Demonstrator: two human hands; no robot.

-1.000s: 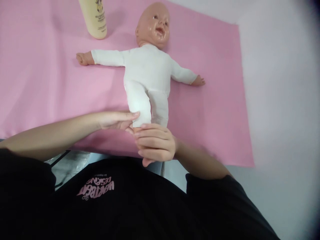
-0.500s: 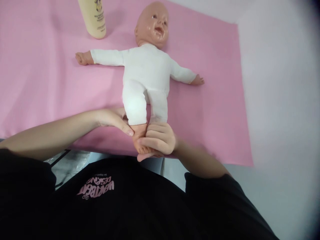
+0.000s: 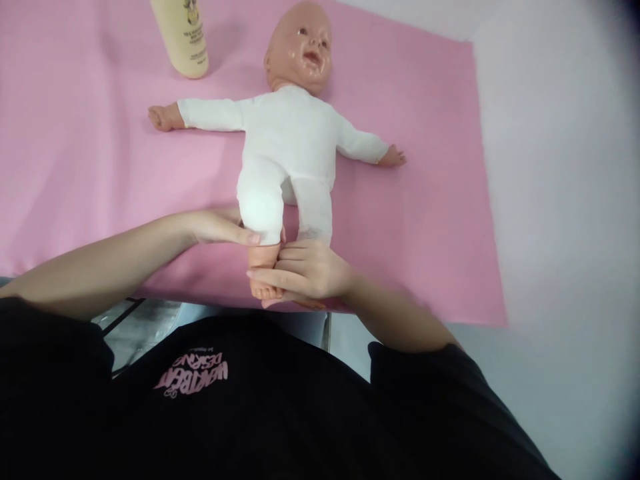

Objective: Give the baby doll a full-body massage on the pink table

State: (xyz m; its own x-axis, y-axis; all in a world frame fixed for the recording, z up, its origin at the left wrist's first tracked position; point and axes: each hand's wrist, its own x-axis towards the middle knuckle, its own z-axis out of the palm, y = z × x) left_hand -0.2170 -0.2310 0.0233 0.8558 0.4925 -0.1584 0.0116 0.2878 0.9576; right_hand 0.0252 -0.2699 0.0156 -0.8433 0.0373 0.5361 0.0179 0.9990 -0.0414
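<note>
A baby doll (image 3: 290, 137) with a white cloth body lies face up, its arms spread and its feet toward me. My left hand (image 3: 223, 227) is wrapped round the lower part of the doll's leg on the left, thumb on top of the white cloth and fingers passing beneath. With my right hand (image 3: 305, 270) I grip the foot of that same leg, fingers closed across it from the right. The doll's other foot is mostly hidden under my right hand.
A pale yellow bottle (image 3: 185, 40) is on the pink mat (image 3: 420, 227), up and left of the doll's head. The mat's near edge runs just below my hands. A white surface (image 3: 550, 200) extends to the right.
My left hand has shifted up from the ankle onto the lower leg. The held foot and my right hand have moved slightly left and up.
</note>
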